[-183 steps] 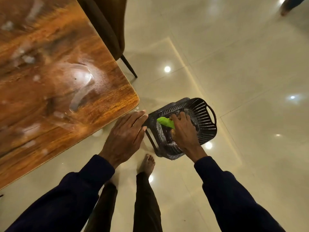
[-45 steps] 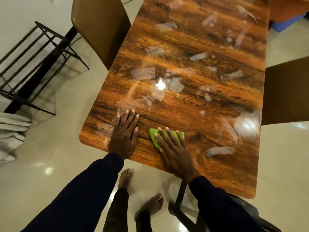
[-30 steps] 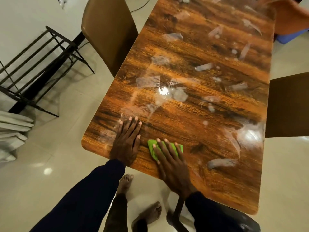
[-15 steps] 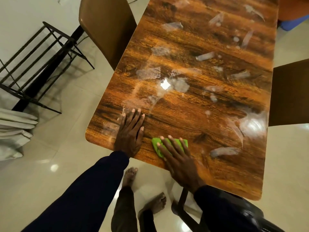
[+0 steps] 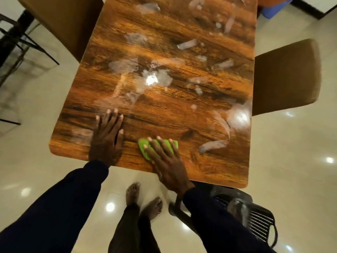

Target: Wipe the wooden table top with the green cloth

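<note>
The wooden table top (image 5: pixel 182 110) stretches away from me, marked with several whitish smears and streaks. A small green cloth (image 5: pixel 144 147) lies near the table's near edge. My right hand (image 5: pixel 167 161) presses flat on it with straight, spread fingers and covers most of it. My left hand (image 5: pixel 107 137) rests flat on the bare wood to the left of the cloth, near the near left corner, fingers straight.
A brown chair (image 5: pixel 60 24) stands at the table's left side and another brown chair (image 5: pixel 286 77) at its right. A black slotted basket (image 5: pixel 259 221) sits on the floor under the near right corner. A black metal rack (image 5: pixel 16 39) is far left. My bare feet (image 5: pixel 144 199) stand on glossy tiles.
Six seconds ago my right hand held the cloth in the floor basket. Now it presses the cloth on the table and has slid slightly right along the near edge; my left hand stays put.
</note>
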